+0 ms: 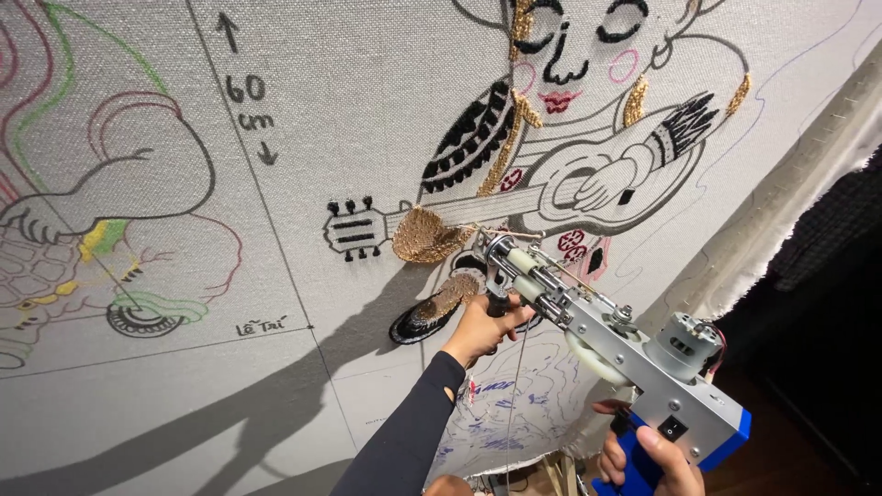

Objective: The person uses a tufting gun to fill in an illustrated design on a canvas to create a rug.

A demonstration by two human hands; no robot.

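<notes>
I hold a tufting gun (634,363), silver with a blue grip and a round motor on top, against a stretched white cloth (367,119). My right hand (648,459) is closed around the blue grip at the bottom right. My left hand (482,326), in a black sleeve, grips the black front handle under the gun's nose. The needle tip (480,241) touches the cloth beside a gold tufted patch (424,235) on a drawn figure with a stringed instrument. A thin yarn runs along the gun to the needle.
The cloth carries line drawings, black and gold tufted areas, and coloured outlines at the left (101,230). Its frayed edge (781,202) runs diagonally at the right, with dark space beyond. Shadows of my arm fall across the lower cloth.
</notes>
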